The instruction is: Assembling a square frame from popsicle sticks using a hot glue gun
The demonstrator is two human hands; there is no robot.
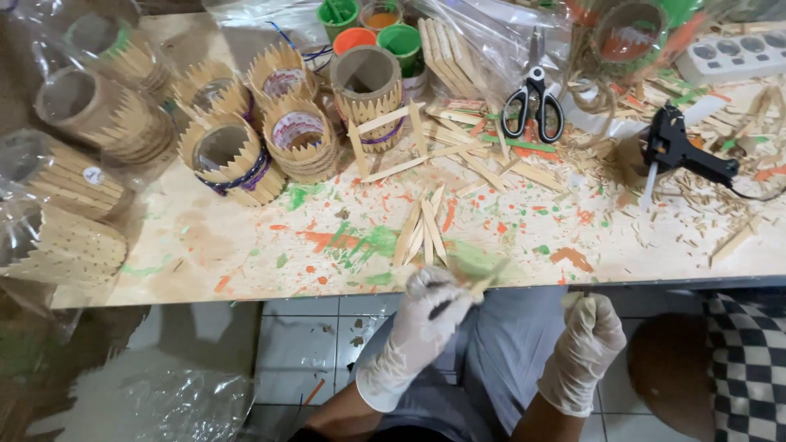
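Both my hands wear white gloves and sit below the table's front edge, over my lap. My left hand (427,315) grips a flat wooden stick painted green (477,263), blurred by motion. My right hand (588,336) is closed around a thin dark tool whose tip shows at the top; what it is cannot be told. Several bare pointed wooden sticks (422,232) lie on the paint-stained table (205,245) just ahead of my left hand.
Cardboard tubes ringed with pointed sticks (232,157) stand at the back left, some in plastic bags (74,131). Paint cups (354,38), scissors (533,105), a black glue gun (682,149) and wood scraps lie behind and right. A checkered cloth (749,360) is at lower right.
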